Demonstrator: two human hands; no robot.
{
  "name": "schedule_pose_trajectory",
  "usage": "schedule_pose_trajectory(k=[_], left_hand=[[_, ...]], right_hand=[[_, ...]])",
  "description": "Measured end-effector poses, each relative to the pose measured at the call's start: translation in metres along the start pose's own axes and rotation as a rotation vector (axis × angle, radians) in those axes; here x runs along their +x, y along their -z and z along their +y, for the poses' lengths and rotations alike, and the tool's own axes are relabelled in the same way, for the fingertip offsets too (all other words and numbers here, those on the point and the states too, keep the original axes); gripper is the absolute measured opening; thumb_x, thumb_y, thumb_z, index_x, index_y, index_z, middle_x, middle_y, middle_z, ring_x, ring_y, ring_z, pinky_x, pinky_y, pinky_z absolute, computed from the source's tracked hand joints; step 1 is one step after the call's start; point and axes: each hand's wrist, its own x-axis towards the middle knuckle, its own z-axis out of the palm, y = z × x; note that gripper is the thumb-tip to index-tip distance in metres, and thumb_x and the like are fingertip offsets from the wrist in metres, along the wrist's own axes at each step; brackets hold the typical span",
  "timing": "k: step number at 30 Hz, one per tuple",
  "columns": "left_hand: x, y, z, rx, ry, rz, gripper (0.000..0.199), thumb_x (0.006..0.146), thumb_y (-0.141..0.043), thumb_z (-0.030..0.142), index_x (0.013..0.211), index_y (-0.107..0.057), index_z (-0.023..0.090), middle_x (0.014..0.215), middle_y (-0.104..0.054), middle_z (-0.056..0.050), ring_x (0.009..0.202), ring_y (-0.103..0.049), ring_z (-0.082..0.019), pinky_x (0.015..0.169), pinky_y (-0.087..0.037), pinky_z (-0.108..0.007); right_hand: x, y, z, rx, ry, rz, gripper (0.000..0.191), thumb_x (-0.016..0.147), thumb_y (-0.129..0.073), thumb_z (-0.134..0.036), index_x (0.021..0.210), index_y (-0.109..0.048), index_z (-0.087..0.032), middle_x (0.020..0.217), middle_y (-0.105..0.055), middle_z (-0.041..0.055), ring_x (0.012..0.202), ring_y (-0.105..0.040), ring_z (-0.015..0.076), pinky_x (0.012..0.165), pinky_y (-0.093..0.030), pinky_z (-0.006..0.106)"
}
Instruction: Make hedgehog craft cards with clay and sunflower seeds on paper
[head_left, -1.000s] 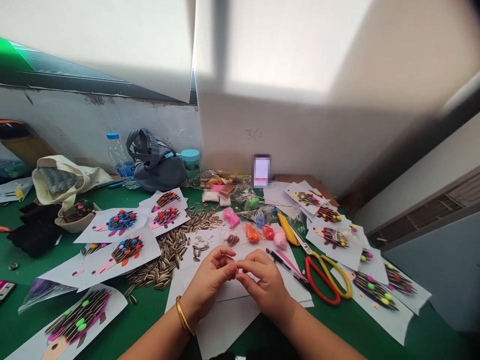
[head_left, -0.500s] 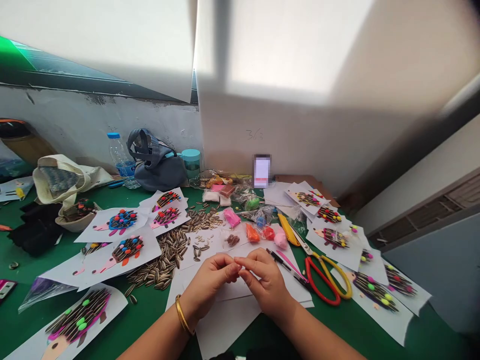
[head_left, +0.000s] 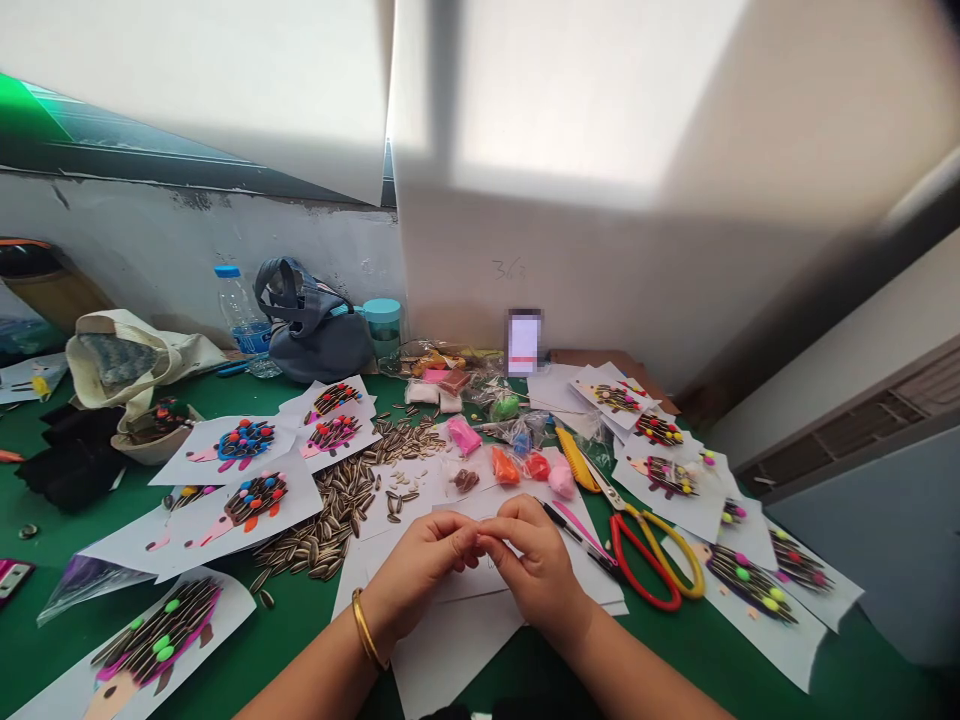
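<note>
My left hand (head_left: 435, 550) and my right hand (head_left: 534, 560) meet fingertip to fingertip above a stack of white paper (head_left: 457, 650). Both are closed in a pinch, and whatever sits between the fingertips is hidden or too small to name. A gold bangle (head_left: 367, 630) circles my left wrist. To the left of my hands lies a heap of striped sunflower seeds (head_left: 322, 525). Just beyond them are bagged lumps of modelling clay, among them an orange one (head_left: 505, 465), a pink one (head_left: 561, 480) and a brown one (head_left: 465, 480). A black pen (head_left: 581, 540) rests beside my right hand.
Scissors with red and yellow handles (head_left: 652, 560) and a yellow cutter (head_left: 576, 460) lie to the right. Sheets with seed-and-clay hedgehogs spread on the left (head_left: 169, 630) and right (head_left: 757, 590). Behind stand a grey-blue bag (head_left: 319, 335), a water bottle (head_left: 244, 320) and a phone (head_left: 523, 342).
The right hand's fingers have shifted very slightly against the left fingertips, which stay pinched. Nothing on the table has moved.
</note>
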Motion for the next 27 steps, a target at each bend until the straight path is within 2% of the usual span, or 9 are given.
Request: schedule_pose_trajectory(k=[4,6,8,10,15,21,27], left_hand=[[0.001,-0.0008,0.0003,-0.065,-0.013,0.042,0.035,0.078,-0.073,0.048,0.075,-0.067,0.013,0.064,-0.053,0.001,0.061,-0.041,-0.01,0.059,-0.031,-0.023],[0.0007,-0.0019,0.0006,-0.078,-0.01,0.052,0.034,0.078,-0.073,0.047,0.075,-0.067,0.014,0.066,-0.053,0.002,0.061,-0.041,-0.009,0.059,-0.031,-0.023],[0.0,-0.0028,0.0006,-0.071,-0.004,0.041,0.033,0.077,-0.075,0.046,0.077,-0.067,0.014,0.067,-0.052,0.002,0.062,-0.041,-0.009,0.06,-0.031,-0.023],[-0.0006,-0.0033,0.0004,-0.069,-0.001,0.025,0.033,0.077,-0.075,0.046,0.078,-0.066,0.014,0.068,-0.053,0.002,0.064,-0.042,-0.009,0.062,-0.032,-0.023],[-0.0006,-0.0025,-0.0013,-0.124,0.003,-0.002,0.035,0.079,-0.072,0.047,0.08,-0.066,0.013,0.069,-0.056,0.0,0.066,-0.045,-0.01,0.063,-0.033,-0.023],[0.0003,-0.0029,-0.0019,-0.102,0.006,0.008,0.031,0.076,-0.076,0.043,0.079,-0.065,0.014,0.067,-0.053,0.002,0.063,-0.043,-0.009,0.061,-0.032,-0.023],[0.0002,-0.0029,0.0002,-0.087,-0.021,0.048,0.026,0.073,-0.08,0.034,0.082,-0.065,0.015,0.076,-0.06,0.001,0.068,-0.049,-0.01,0.066,-0.037,-0.023]], right_hand=[[-0.0005,-0.0007,-0.0001,-0.016,0.017,0.018,0.029,0.092,-0.062,-0.034,0.119,-0.065,-0.024,0.088,-0.059,0.0041,0.082,-0.056,0.0195,0.075,-0.046,0.035],[-0.0003,-0.0016,-0.0016,-0.036,0.015,0.033,0.028,0.087,-0.069,-0.035,0.112,-0.065,-0.023,0.087,-0.06,0.0037,0.081,-0.055,0.0198,0.074,-0.045,0.035],[0.0,-0.0025,-0.0035,-0.057,0.024,0.036,0.015,0.087,-0.07,-0.03,0.1,-0.067,-0.023,0.084,-0.06,0.0029,0.08,-0.054,0.0196,0.073,-0.044,0.034],[0.0001,-0.0028,-0.0047,-0.058,0.04,0.044,0.007,0.089,-0.066,-0.024,0.096,-0.068,-0.023,0.083,-0.059,0.0028,0.08,-0.054,0.0192,0.072,-0.043,0.034],[-0.0003,-0.0023,-0.0035,-0.003,0.047,0.071,0.011,0.091,-0.062,-0.02,0.097,-0.07,-0.025,0.081,-0.057,0.0023,0.077,-0.053,0.0175,0.071,-0.043,0.033],[-0.0005,-0.003,-0.0027,-0.01,0.013,0.032,0.007,0.09,-0.064,-0.023,0.096,-0.069,-0.024,0.085,-0.057,0.0027,0.081,-0.054,0.0184,0.073,-0.044,0.033],[-0.0001,-0.0023,-0.0017,0.017,-0.033,0.046,0.021,0.086,-0.069,-0.024,0.107,-0.063,-0.024,0.087,-0.06,0.0015,0.08,-0.055,0.0177,0.073,-0.046,0.032]])
